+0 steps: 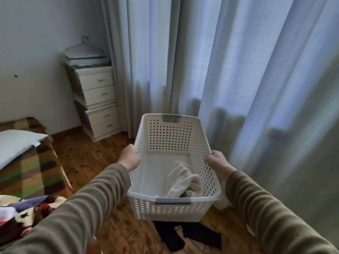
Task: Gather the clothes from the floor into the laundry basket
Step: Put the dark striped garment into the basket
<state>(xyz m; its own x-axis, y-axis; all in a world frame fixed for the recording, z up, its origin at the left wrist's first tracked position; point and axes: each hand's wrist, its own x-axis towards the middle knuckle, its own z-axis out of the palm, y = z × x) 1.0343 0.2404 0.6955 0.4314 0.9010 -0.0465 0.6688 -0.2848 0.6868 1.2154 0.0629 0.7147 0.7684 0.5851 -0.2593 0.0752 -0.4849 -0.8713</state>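
I hold a white perforated laundry basket [169,136] up above the wooden floor. My left hand [130,158] grips its left rim and my right hand [218,163] grips its right rim. A white cloth [183,180] lies crumpled inside at the near right, with something dark [187,194] under it. On the floor just below the basket lies a black garment [185,237], partly hidden by the basket's near end. A bit of white fabric [224,200] shows beside the basket under my right wrist.
A bed with a checked blanket [31,169] and a patterned cover [22,215] stands at the left. White stacked drawer units [97,99] stand in the far corner. Long pale curtains [238,79] hang along the right and back.
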